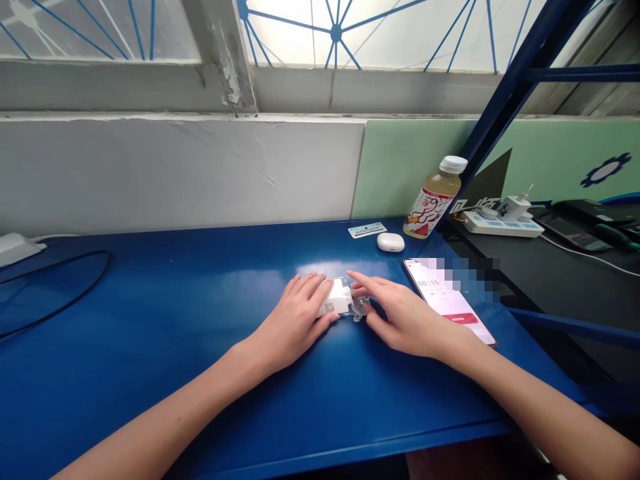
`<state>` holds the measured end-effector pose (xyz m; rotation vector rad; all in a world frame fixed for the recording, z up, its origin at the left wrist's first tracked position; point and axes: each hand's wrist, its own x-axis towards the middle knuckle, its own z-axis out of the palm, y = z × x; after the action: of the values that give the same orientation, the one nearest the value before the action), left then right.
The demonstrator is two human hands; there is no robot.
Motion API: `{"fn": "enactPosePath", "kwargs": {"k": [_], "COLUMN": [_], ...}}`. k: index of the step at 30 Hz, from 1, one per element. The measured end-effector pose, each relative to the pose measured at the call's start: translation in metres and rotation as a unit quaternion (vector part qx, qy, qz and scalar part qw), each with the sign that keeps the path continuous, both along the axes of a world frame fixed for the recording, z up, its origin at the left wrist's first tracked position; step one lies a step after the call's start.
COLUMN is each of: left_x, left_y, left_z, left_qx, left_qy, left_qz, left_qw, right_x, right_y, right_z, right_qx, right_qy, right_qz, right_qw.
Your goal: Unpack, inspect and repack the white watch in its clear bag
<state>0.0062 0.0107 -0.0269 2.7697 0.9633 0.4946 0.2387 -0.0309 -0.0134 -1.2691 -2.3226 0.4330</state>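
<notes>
1. Table [350,427]: its front edge lies nearest my view. Both forearms cross it and converge at mid-table.
2. Left hand [300,317]: flat, with the fingers extended and close together. It is draped over the left part of the white packet [336,298], thumb along the packet's near edge. Nothing is clenched; I judge this a hold-down that stops the packet sliding.
3. Right hand [407,317]: open, fingers nearly straight, fingertips touching the clear wrapper [360,308] at the packet's right end. I cannot tell whether the thumb pinches the film.
4. White packet: it lies on the table between the two hands, with a printed code facing up.
5. Phone [450,303]: screen up, just beside the right wrist. I judge it is placed to be read at a glance.
6. Earbud case [391,242], card [367,230] and bottle [434,200]: at the rear right, well apart from the hands.
</notes>
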Motion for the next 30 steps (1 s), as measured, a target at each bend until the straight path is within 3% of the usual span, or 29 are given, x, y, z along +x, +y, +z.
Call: {"fn": "enactPosePath", "kwargs": {"k": [6, 11, 13, 18, 23, 25, 30], "left_x": [0.0, 0.0, 0.0, -0.001, -0.002, -0.002, -0.002], "left_y": [-0.001, 0.001, 0.001, -0.001, -0.001, -0.001, 0.0], "left_z": [-0.001, -0.002, -0.002, 0.0, 0.002, 0.003, 0.001], "left_qx": [0.019, 0.01, 0.007, 0.002, -0.006, -0.006, -0.004], "left_qy": [0.037, 0.074, 0.087, 0.082, 0.09, 0.097, 0.078], "left_qz": [-0.002, -0.007, -0.009, -0.006, -0.013, -0.016, -0.019], "left_qw": [0.999, 0.997, 0.996, 0.997, 0.996, 0.995, 0.997], "right_x": [-0.01, -0.008, -0.007, 0.0, 0.004, 0.002, -0.004], "right_y": [-0.007, -0.004, -0.001, 0.006, 0.007, 0.006, 0.003], "right_z": [-0.004, -0.002, -0.001, -0.001, -0.001, -0.001, -0.003], "right_qx": [-0.046, -0.064, -0.043, 0.095, 0.066, 0.039, 0.022], "right_qy": [0.085, 0.089, 0.073, 0.011, -0.019, 0.015, 0.082], "right_qz": [-0.013, -0.014, -0.023, -0.086, -0.154, -0.144, -0.044], "right_qw": [0.995, 0.994, 0.996, 0.992, 0.986, 0.989, 0.995]}}
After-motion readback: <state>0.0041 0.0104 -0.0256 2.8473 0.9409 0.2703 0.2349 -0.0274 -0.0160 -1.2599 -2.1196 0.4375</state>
